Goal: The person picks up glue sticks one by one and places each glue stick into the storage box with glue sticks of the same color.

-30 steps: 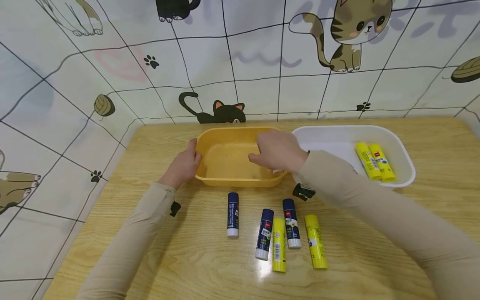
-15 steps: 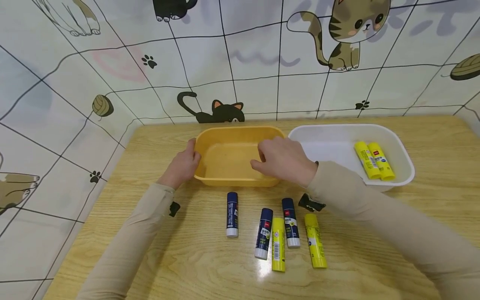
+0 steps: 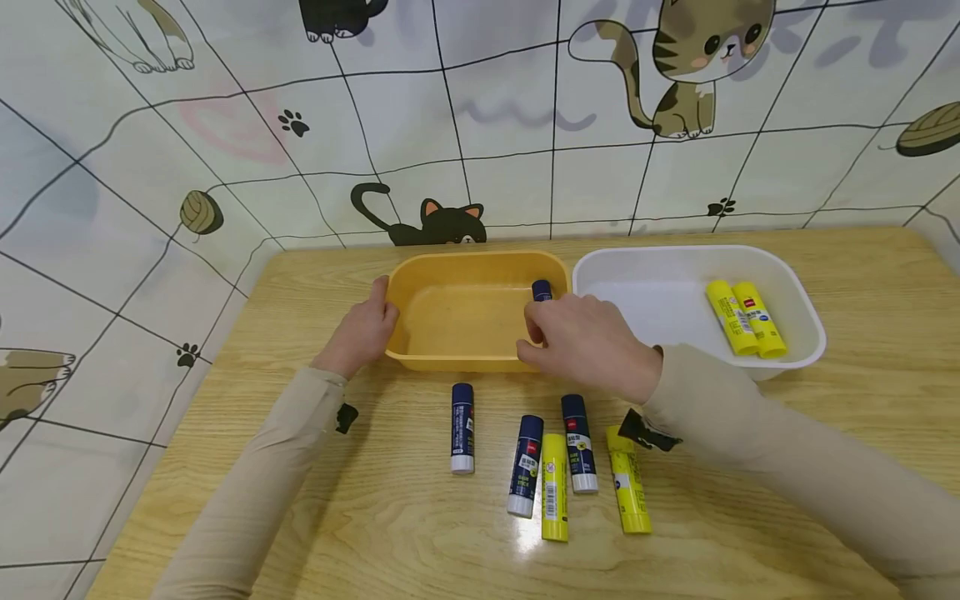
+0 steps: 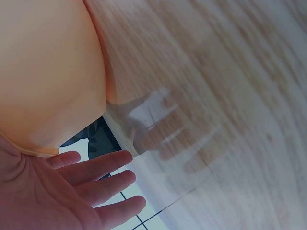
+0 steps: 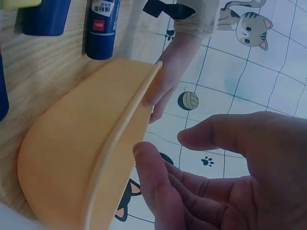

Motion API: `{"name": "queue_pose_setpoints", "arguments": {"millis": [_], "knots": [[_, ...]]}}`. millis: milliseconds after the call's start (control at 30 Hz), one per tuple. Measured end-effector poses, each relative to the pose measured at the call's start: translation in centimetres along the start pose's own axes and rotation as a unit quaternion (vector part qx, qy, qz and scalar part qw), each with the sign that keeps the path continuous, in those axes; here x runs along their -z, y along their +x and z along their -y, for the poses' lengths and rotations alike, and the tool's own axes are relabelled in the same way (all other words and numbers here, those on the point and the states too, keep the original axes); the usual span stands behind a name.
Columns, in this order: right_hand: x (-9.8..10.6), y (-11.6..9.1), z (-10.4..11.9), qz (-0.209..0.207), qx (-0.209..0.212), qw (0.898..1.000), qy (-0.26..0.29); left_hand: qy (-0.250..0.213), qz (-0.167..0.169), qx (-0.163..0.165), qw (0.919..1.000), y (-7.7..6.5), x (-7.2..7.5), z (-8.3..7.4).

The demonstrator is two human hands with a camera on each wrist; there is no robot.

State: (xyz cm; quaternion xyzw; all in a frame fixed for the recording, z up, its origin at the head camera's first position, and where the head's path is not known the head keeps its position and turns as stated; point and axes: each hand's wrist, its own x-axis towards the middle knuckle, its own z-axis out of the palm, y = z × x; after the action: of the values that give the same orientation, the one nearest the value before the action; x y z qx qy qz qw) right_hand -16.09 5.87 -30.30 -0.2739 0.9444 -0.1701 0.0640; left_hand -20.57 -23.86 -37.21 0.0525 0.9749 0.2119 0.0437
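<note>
Left hand (image 3: 356, 332): grip hooked over the left rim of the orange tray (image 3: 457, 325). Blue glue stick (image 3: 542, 289): inside, right end, partly hidden. Right hand (image 3: 588, 343): grip parted, holding nothing; best lifted clear without nudging the stick.

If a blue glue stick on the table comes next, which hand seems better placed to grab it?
Probably the right hand: it looks empty in its wrist view and hangs nearer two of the three blue glue sticks there. The left hand holds the orange tub by its rim.

Table (image 3: 375, 517), two tubs (image 3: 457, 325), five glue sticks (image 3: 462, 429)
</note>
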Motion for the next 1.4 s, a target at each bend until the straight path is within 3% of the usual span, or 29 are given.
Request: {"name": "queue_pose_setpoints", "arguments": {"millis": [267,633,1067,1400], "knots": [[-0.5,-2.1,0.1,0.024,0.012,1.000,0.005,-0.004,-0.003,-0.005,1.0000,-0.1,0.2,0.0],[-2.7,-5.1,-1.2,0.090,0.021,0.995,-0.046,-0.008,0.003,-0.007,0.9999,0.1,0.1,0.2],[-5.2,-5.2,-1.9,0.043,0.037,0.993,-0.103,-0.006,0.004,0.000,1.0000,0.1,0.0,0.3],[-5.5,-4.3,-1.9,0.077,0.001,0.994,-0.080,-0.010,0.005,-0.002,0.9999,0.1,0.0,0.3]]}}
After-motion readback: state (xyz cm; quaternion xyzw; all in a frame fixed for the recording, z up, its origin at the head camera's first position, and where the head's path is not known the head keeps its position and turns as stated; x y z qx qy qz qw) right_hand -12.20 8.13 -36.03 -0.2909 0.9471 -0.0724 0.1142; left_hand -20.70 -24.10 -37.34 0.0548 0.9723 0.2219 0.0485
